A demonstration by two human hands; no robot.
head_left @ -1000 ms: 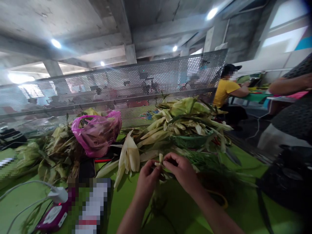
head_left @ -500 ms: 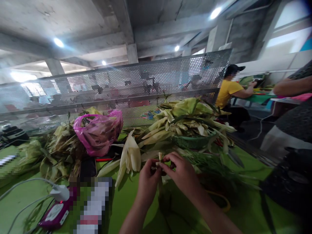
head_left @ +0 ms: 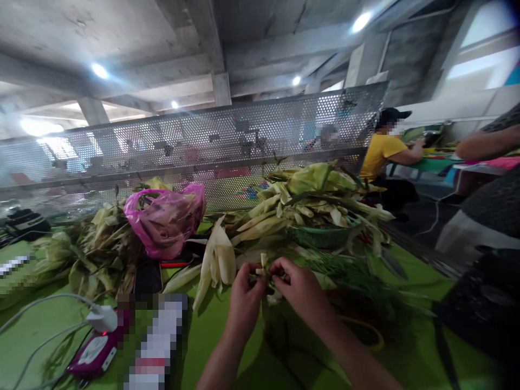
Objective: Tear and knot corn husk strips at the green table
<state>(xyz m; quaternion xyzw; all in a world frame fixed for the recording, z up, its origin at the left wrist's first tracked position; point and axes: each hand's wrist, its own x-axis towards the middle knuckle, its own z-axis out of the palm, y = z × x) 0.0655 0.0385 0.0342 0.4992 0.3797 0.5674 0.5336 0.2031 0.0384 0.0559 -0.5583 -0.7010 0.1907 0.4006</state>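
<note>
Pale strips of corn husk (head_left: pixel 264 262) stick up between my two hands, over the green table. My left hand (head_left: pixel 247 287) is closed in a pinch on the husk strips from the left. From the right, my right hand (head_left: pixel 293 279) pinches the same small piece with bent fingers. The lower end of the husk hangs below my fingers in shadow and is hard to make out. Just left of my hands lies a cluster of cream husk leaves (head_left: pixel 222 254). A heap of husks (head_left: pixel 309 189) fills a green basket (head_left: pixel 320 236) behind them.
A pink plastic bag (head_left: pixel 166 222) stands at the left among dry husks (head_left: pixel 101 244). Nearer me are a purple power strip (head_left: pixel 93 355) with white plugs and a yellow loop (head_left: pixel 376 333). A perforated metal screen (head_left: pixel 227 146) runs behind. Two people are at the right.
My hands stay together on the husk strips while the fingers shift slightly. The upright strip end has moved a little left. The view has turned slightly to the left.
</note>
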